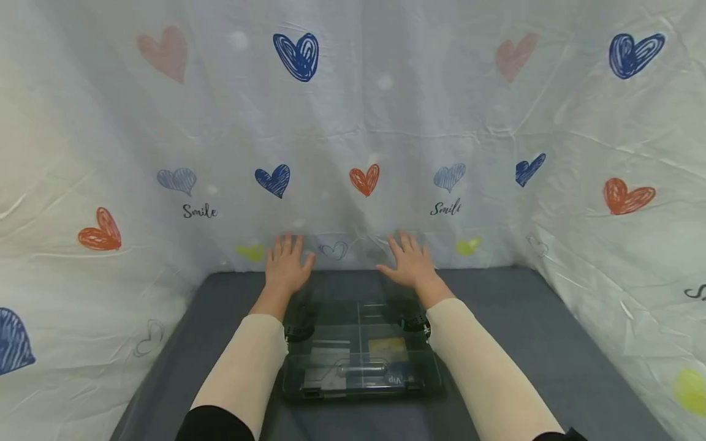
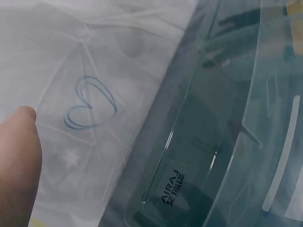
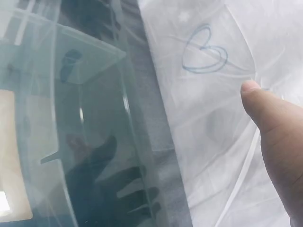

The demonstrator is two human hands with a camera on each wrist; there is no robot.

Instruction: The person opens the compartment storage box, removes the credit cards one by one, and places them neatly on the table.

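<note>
Both hands reach forward beyond a closed, see-through plastic case [image 1: 353, 361] on the grey table. In the head view the left hand [image 1: 285, 266] has its fingers straight and spread, past the case's far left corner. Mirroring it, the right hand [image 1: 412, 263] is spread beyond the far right corner. Neither hand holds anything. Through the lid show a rounded tube-like item [image 1: 363, 369], a tan piece [image 1: 388, 349] and pale flat pieces [image 1: 330, 361]. The left wrist view shows the left thumb [image 2: 21, 156] and the lid's printed lettering [image 2: 173, 189]; the right thumb [image 3: 272, 123] appears in the right wrist view.
A white curtain [image 1: 353, 92] printed with hearts and "Smile" hangs behind the table and along both sides. The dark grey tabletop [image 1: 529, 343] extends left and right of the case. Dark wrist straps [image 1: 299, 332] overlap the case in the head view.
</note>
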